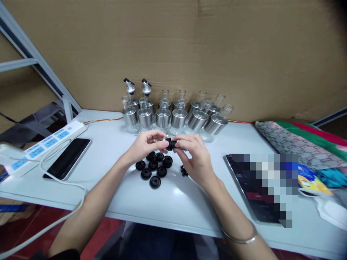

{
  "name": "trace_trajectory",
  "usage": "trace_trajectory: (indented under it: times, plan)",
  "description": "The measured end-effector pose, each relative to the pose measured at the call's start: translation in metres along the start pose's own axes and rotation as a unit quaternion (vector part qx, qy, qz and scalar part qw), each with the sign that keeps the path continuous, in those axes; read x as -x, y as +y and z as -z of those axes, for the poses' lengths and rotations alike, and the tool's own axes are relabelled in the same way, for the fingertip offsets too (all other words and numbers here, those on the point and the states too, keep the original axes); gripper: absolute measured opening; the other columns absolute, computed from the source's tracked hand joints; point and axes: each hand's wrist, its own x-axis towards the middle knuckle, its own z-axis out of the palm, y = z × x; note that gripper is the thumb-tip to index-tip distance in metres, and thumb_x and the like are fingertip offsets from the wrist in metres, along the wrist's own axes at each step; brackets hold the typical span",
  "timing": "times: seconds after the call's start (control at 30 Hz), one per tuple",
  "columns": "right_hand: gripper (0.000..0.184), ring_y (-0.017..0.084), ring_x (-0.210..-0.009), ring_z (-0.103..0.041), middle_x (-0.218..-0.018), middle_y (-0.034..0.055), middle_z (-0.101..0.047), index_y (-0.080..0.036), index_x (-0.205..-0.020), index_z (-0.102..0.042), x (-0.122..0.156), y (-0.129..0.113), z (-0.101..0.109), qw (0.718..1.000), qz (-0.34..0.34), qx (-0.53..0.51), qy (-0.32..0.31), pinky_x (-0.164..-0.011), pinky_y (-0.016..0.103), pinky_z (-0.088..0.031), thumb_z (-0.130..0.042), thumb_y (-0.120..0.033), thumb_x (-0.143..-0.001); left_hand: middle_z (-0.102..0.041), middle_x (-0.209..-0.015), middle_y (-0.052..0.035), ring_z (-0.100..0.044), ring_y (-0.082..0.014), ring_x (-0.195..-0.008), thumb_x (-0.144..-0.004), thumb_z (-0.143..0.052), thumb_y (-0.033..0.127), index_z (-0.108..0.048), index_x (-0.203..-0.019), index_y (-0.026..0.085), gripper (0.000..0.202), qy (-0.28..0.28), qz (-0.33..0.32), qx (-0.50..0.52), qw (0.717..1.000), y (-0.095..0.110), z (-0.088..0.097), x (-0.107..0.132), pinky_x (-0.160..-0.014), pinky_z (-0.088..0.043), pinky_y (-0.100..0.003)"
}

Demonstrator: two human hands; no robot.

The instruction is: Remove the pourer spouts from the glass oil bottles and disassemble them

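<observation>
My left hand point(150, 144) and my right hand point(195, 153) meet over the middle of the table, fingers closed on a bottle pourer part point(170, 144). It shows a black ribbed piece, with something silvery partly hidden behind my left fingers. Below my hands lie several round black caps point(155, 182) in a loose cluster. Small black pieces point(184, 170) sit partly behind my right hand. Beyond stand glass bottles point(163, 117) with silver metal sleeves, in two rows. Two back-row bottles at the left carry silver pourers point(146, 86) with black flip tops.
A white power strip point(50, 142) and a phone point(69, 159) lie at the left, with a white cable point(81, 202) looping past my left forearm. To the right are a partly pixelated tablet point(252, 191), a patterned fabric point(287, 142) and a colourful packet point(311, 178). Cardboard point(173, 47) walls the back.
</observation>
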Motion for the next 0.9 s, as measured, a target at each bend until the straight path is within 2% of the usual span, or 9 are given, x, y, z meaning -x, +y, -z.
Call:
trace_trajectory:
  times: [0.13, 0.27, 0.33, 0.4, 0.47, 0.53, 0.7, 0.77, 0.9]
  plan:
    - [0.034, 0.019, -0.090, -0.059, -0.105, 0.0048, -0.065, -0.027, -0.112, -0.043, 0.001, 0.000, -0.004, 1.000, -0.001, -0.004, 0.014, -0.075, 0.036, -0.046, -0.051, -0.005, -0.088, -0.065, -0.081, -0.0026, -0.065, -0.0140, -0.067, -0.072, -0.072, 0.044, -0.063, -0.088, 0.014, 0.035, -0.002, -0.005, -0.001, 1.000, 0.000, 0.000, 0.001, -0.066, -0.056, -0.028]
    - [0.036, 0.018, -0.089, -0.058, -0.104, 0.0051, -0.062, -0.026, -0.114, -0.043, 0.000, 0.001, -0.001, 0.999, 0.008, 0.007, 0.035, -0.074, 0.034, -0.047, -0.050, -0.003, -0.087, -0.064, -0.077, -0.0009, -0.064, -0.0122, -0.062, -0.074, -0.069, 0.041, -0.062, -0.087, 0.014, 0.031, 0.002, -0.018, -0.017, 1.000, 0.005, 0.003, 0.001, -0.063, -0.054, -0.026]
    - [0.032, 0.018, -0.091, -0.057, -0.103, 0.0049, -0.059, -0.026, -0.112, -0.045, 0.000, 0.004, 0.004, 0.997, -0.016, 0.003, 0.072, -0.073, 0.033, -0.048, -0.052, -0.007, -0.087, -0.064, -0.078, -0.0011, -0.064, -0.0128, -0.066, -0.073, -0.070, 0.039, -0.060, -0.089, 0.015, 0.031, 0.037, -0.043, -0.042, 0.997, 0.007, 0.006, 0.000, -0.066, -0.053, -0.026]
    - [0.027, 0.018, -0.090, -0.057, -0.099, 0.0040, -0.057, -0.026, -0.111, -0.047, 0.000, 0.008, 0.009, 0.992, -0.064, -0.003, 0.110, -0.072, 0.032, -0.049, -0.054, -0.014, -0.088, -0.065, -0.088, -0.0032, -0.064, -0.0149, -0.078, -0.070, -0.073, 0.035, -0.060, -0.093, 0.015, 0.033, 0.096, -0.085, -0.088, 0.988, 0.007, 0.011, -0.002, -0.075, -0.052, -0.028]
    - [0.023, 0.017, -0.084, -0.057, -0.097, 0.0035, -0.057, -0.025, -0.111, -0.048, 0.001, 0.010, 0.011, 0.985, -0.110, -0.002, 0.130, -0.070, 0.032, -0.050, -0.053, -0.019, -0.089, -0.065, -0.098, -0.0052, -0.062, -0.0167, -0.090, -0.069, -0.074, 0.031, -0.059, -0.096, 0.016, 0.034, 0.147, -0.126, -0.162, 0.967, 0.004, 0.016, -0.004, -0.085, -0.049, -0.030]
    - [0.021, 0.016, -0.081, -0.057, -0.097, 0.0039, -0.059, -0.024, -0.110, -0.048, 0.002, 0.011, 0.011, 0.981, -0.141, 0.001, 0.133, -0.070, 0.032, -0.050, -0.051, -0.021, -0.090, -0.065, -0.104, -0.0061, -0.060, -0.0181, -0.095, -0.073, -0.071, 0.029, -0.059, -0.099, 0.016, 0.032, 0.168, -0.139, -0.263, 0.940, 0.000, 0.021, -0.005, -0.089, -0.047, -0.032]
    - [0.017, 0.018, -0.083, -0.059, -0.096, 0.0053, -0.061, -0.023, -0.108, -0.051, 0.003, 0.007, 0.008, 0.983, -0.160, -0.012, 0.086, -0.073, 0.033, -0.050, -0.048, -0.020, -0.091, -0.064, -0.111, -0.0073, -0.058, -0.0237, -0.104, -0.083, -0.062, 0.026, -0.056, -0.111, 0.019, 0.030, 0.126, -0.094, -0.493, 0.856, -0.011, 0.031, -0.006, -0.094, -0.043, -0.042]
    - [0.018, 0.018, -0.084, -0.059, -0.096, 0.0055, -0.061, -0.023, -0.108, -0.051, 0.003, 0.006, 0.008, 0.984, -0.160, -0.011, 0.074, -0.072, 0.034, -0.050, -0.047, -0.020, -0.091, -0.063, -0.112, -0.0078, -0.056, -0.0246, -0.106, -0.084, -0.061, 0.026, -0.054, -0.114, 0.019, 0.031, 0.095, -0.095, -0.527, 0.840, -0.014, 0.031, -0.006, -0.094, -0.042, -0.043]
    - [0.018, 0.018, -0.083, -0.059, -0.096, 0.0055, -0.061, -0.023, -0.108, -0.050, 0.002, 0.007, 0.008, 0.985, -0.158, -0.004, 0.069, -0.072, 0.033, -0.050, -0.046, -0.018, -0.091, -0.062, -0.113, -0.0078, -0.054, -0.0239, -0.109, -0.087, -0.058, 0.025, -0.053, -0.115, 0.018, 0.029, 0.052, -0.116, -0.544, 0.830, -0.019, 0.027, -0.008, -0.095, -0.042, -0.041]
